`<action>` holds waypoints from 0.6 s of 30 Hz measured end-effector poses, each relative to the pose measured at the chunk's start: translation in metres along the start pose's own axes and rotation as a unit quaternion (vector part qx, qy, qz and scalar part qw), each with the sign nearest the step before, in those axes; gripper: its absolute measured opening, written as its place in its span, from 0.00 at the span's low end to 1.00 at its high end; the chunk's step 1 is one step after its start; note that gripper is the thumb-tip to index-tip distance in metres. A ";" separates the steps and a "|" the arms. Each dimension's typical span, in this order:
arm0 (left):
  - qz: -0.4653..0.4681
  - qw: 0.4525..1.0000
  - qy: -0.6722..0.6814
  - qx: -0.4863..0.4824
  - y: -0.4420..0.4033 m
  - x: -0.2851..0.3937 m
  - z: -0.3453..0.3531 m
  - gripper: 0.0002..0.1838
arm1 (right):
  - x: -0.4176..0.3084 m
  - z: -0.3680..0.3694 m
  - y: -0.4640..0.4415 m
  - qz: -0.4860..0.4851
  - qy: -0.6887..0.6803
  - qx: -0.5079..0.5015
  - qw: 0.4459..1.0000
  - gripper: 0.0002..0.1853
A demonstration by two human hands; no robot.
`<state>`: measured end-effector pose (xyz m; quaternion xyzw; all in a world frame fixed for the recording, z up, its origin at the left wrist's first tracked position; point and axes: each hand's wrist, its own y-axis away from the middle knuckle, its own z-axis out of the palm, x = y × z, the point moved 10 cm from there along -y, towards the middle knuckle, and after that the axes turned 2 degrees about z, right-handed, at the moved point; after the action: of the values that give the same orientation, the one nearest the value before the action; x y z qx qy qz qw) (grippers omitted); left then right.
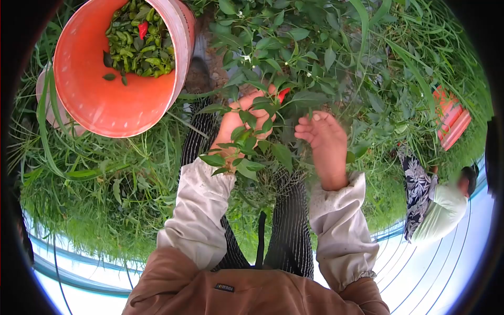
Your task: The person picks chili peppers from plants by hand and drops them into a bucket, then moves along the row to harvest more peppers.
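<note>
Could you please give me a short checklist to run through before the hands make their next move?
1. Red pepper in sight near the left hand: ok, partly showing among the leaves.
2. Left hand unobstructed to view: not ok, leaves cover part of it.
3. Left hand's grip: cannot tell, its fingers are partly hidden.
4. Right hand free: cannot tell, its fingers are curled.
5. Room in the orange bucket: ok, bare wall shows beside the green peppers.
6. Other person clear of both hands: ok, well off to the right.
</note>
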<state>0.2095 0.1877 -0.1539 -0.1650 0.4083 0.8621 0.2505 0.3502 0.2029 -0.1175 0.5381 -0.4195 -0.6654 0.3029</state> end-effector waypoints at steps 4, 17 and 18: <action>0.046 0.993 -0.078 0.072 0.001 0.005 -0.002 0.14 | 0.003 0.024 -0.008 -0.011 0.076 -0.025 0.997 0.12; 0.029 0.970 -0.217 0.108 -0.003 0.001 -0.005 0.11 | -0.049 0.059 -0.002 -0.249 0.632 -0.037 0.733 0.20; 0.029 0.973 -0.222 0.048 -0.005 -0.001 0.003 0.12 | -0.056 0.064 0.000 -0.250 0.632 -0.038 0.733 0.20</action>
<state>0.2131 0.1926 -0.1552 0.0545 0.3879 0.8637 0.3172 0.3019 0.2660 -0.0873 0.9082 0.0434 -0.2391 0.3408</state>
